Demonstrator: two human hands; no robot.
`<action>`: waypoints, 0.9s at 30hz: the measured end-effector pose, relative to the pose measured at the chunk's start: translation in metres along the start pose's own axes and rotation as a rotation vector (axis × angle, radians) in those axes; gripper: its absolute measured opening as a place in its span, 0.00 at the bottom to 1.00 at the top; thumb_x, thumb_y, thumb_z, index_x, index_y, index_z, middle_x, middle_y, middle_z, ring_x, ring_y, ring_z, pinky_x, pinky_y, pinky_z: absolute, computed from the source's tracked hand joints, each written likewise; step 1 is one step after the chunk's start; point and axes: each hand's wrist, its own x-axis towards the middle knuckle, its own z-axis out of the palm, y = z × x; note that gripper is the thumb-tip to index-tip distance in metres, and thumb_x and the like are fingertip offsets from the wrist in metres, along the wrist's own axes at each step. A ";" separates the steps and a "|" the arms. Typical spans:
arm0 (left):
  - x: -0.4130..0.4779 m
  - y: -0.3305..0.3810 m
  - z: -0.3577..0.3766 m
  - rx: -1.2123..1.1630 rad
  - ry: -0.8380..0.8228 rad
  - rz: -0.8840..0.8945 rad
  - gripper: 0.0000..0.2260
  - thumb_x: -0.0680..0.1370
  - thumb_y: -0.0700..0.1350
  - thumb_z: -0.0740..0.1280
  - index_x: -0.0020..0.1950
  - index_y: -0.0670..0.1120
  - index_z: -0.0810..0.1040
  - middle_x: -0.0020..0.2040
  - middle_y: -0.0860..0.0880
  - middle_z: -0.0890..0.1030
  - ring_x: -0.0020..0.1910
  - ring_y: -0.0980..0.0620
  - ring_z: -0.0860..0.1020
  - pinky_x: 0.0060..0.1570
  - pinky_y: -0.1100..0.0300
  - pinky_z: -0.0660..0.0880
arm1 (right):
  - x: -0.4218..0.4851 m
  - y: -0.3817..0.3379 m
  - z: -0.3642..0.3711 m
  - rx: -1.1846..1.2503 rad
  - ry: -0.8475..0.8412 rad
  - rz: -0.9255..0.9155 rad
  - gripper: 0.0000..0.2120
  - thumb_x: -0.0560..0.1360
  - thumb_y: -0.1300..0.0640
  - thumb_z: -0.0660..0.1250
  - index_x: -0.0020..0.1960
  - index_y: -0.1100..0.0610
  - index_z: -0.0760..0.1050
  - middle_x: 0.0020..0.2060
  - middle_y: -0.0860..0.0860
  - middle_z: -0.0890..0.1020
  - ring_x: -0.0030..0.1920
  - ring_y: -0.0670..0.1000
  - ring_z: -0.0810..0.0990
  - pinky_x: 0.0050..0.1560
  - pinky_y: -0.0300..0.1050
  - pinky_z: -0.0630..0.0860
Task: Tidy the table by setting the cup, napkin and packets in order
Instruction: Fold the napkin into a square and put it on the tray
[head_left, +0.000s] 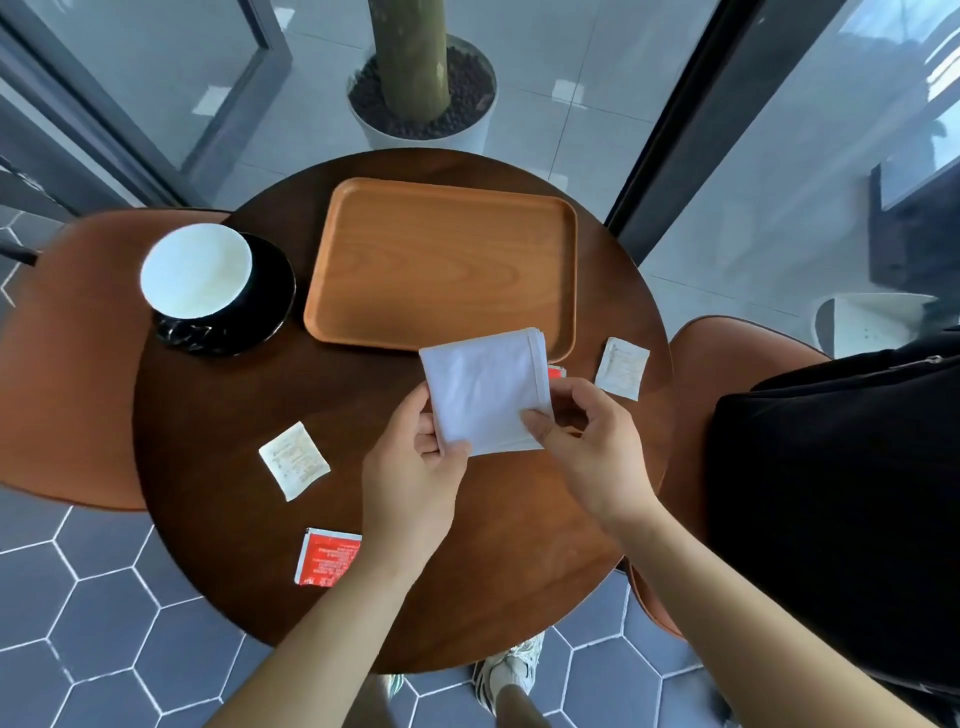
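A folded white napkin is held above the round wooden table, pinched at its near edge by my left hand and my right hand. A white-lined black cup stands on a black saucer at the left. One white packet lies left of my hands, another white packet at the right edge. A red packet lies at the near left. A second red packet peeks out from behind the napkin.
An empty wooden tray sits at the back of the table. Orange chairs stand at the left and at the right, the right one bearing a black bag. A potted plant stands beyond the table.
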 end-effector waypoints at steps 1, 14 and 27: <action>0.005 0.001 -0.005 0.020 0.014 0.018 0.28 0.75 0.39 0.74 0.72 0.55 0.72 0.53 0.58 0.83 0.51 0.62 0.82 0.50 0.68 0.79 | 0.005 -0.004 0.005 -0.014 -0.006 0.003 0.08 0.76 0.55 0.73 0.54 0.46 0.80 0.45 0.39 0.84 0.48 0.42 0.82 0.48 0.36 0.78; 0.104 0.018 -0.045 0.269 0.127 0.201 0.23 0.75 0.37 0.71 0.68 0.50 0.74 0.51 0.55 0.80 0.49 0.52 0.80 0.49 0.62 0.76 | 0.078 -0.055 0.062 -0.158 0.067 -0.062 0.10 0.76 0.53 0.72 0.55 0.57 0.80 0.46 0.47 0.84 0.47 0.46 0.82 0.53 0.49 0.79; 0.164 0.013 -0.044 0.525 0.049 0.194 0.24 0.75 0.37 0.72 0.71 0.45 0.72 0.60 0.46 0.82 0.59 0.44 0.80 0.59 0.50 0.77 | 0.125 -0.040 0.090 -0.335 0.087 -0.008 0.09 0.74 0.56 0.72 0.50 0.60 0.76 0.40 0.51 0.81 0.42 0.55 0.80 0.44 0.51 0.78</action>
